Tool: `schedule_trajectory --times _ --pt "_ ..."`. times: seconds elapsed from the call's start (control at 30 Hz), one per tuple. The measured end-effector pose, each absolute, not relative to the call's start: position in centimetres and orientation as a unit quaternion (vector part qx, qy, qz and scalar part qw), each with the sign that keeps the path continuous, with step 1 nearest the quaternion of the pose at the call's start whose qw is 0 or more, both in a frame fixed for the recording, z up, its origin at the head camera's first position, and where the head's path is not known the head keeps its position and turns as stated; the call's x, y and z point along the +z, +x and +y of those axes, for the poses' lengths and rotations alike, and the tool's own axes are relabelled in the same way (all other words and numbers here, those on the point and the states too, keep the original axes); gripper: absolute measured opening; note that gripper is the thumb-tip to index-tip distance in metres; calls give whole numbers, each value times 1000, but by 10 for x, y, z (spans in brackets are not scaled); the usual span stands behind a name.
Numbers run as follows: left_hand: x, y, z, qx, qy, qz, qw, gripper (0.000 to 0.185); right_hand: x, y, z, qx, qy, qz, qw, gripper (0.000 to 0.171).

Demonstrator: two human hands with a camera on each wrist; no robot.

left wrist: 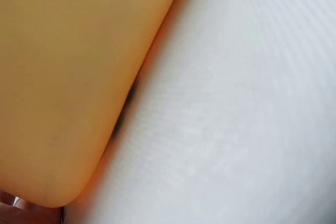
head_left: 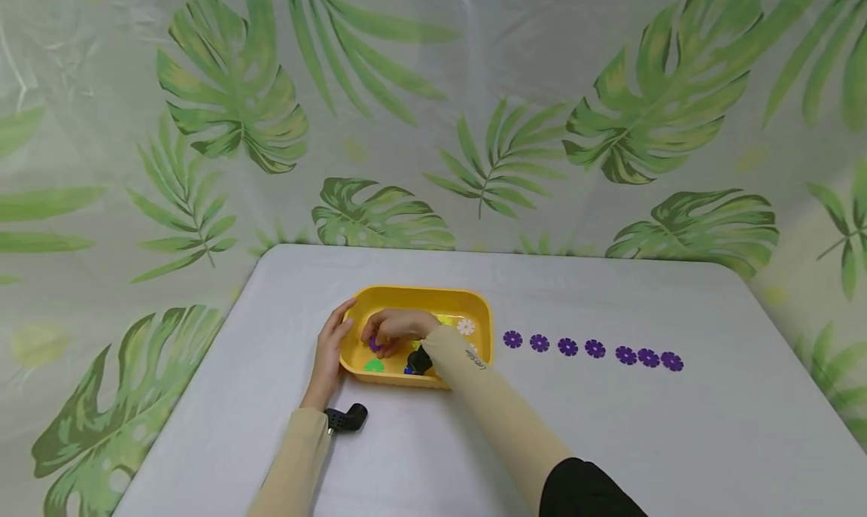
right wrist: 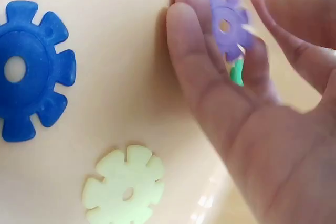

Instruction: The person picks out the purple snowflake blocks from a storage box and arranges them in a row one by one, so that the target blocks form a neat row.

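In the middle of the head view, the right hand (head_left: pixel 396 327) reaches into the yellow rectangular plastic tray (head_left: pixel 420 300) and pinches a purple flower-shaped plastic disc (right wrist: pixel 229 24) between curled fingers (right wrist: pixel 197 51) and thumb, just above the tray floor. The left hand (head_left: pixel 330 351) rests with straight fingers against the tray's left wall. In the right wrist view, a blue gear-shaped disc (right wrist: pixel 29 72) lies at the left and a pale green disc (right wrist: pixel 124 186) at the bottom. A row of purple discs (head_left: pixel 593 349) lies on the white table (head_left: pixel 677 442), right of the tray.
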State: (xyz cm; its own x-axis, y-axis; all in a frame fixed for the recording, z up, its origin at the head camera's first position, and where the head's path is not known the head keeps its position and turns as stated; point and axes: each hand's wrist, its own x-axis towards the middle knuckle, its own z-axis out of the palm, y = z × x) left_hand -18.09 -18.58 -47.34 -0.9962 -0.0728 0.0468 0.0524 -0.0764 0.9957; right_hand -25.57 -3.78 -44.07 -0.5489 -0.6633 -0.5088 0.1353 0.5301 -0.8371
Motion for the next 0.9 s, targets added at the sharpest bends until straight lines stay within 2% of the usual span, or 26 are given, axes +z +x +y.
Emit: schedule_trajectory --times 0.17,0.4,0.57,0.73,0.9 --pt "-469 -179 -182 -734 3 -678 44 41 -442 -258 -28 -443 -187 781 398 16" --pt "-470 -177 -184 -735 15 -677 43 40 -418 -265 18 -483 -222 777 337 24" --pt "-471 -178 -184 -736 15 -675 40 40 -403 -264 77 -510 -236 777 283 26" --pt "-470 -176 -184 -741 16 -670 40 40 -402 -256 144 -528 -191 792 238 25" --pt "-470 -176 -184 -741 13 -670 38 40 -418 -243 219 -552 -135 797 202 31"
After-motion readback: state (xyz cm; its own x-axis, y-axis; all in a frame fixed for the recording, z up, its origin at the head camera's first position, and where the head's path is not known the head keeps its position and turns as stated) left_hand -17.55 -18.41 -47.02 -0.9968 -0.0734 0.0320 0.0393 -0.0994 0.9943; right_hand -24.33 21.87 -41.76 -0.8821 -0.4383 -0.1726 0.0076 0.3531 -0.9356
